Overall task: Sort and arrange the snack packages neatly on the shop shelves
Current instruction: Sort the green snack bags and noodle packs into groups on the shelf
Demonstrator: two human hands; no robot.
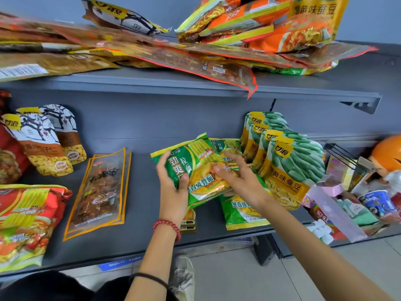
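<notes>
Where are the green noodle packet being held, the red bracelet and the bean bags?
green noodle packet (200,172), head view: its front panel.
red bracelet (171,224), head view: beads over the wrist.
bean bags (290,170), head view: front bag's face.

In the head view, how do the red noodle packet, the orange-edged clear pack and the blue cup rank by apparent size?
1. red noodle packet, though nearest the camera
2. orange-edged clear pack
3. blue cup
</notes>
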